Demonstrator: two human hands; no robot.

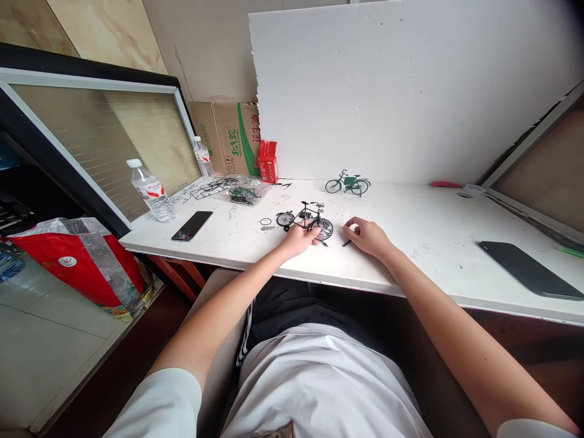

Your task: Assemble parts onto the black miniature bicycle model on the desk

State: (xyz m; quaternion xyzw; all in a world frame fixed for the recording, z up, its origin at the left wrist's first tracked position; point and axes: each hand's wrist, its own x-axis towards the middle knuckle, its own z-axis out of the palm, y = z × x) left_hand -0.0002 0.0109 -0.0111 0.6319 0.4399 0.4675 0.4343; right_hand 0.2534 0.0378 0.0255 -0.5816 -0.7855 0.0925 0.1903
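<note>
The black model bicycle (306, 221) is standing upright on the white table (424, 231), near the front edge and just in front of the person. The left hand (298, 239) is resting on the table and touching the bicycle near its rear wheel; its grip is closing around the lower part of the frame, but how tightly it is pinching I cannot tell, because the fingers are small in the view. The right hand (367, 236) is lying on the table just to the right of the bicycle, its fingers curling together over a small dark part (347, 243) that is sticking out beneath the fingertips; whether it is really holding the part is not clear.

A small ring (266, 221) is lying just left of the front wheel. Farther back, a green model bicycle (347, 183) is standing near the white foam board (410, 85). To the left, a plastic bag of parts (244, 193), a red box (267, 161), a black phone (192, 225) and a water bottle (150, 190) are sitting on the table. Another dark phone (529, 268) is lying well apart on the right side.
</note>
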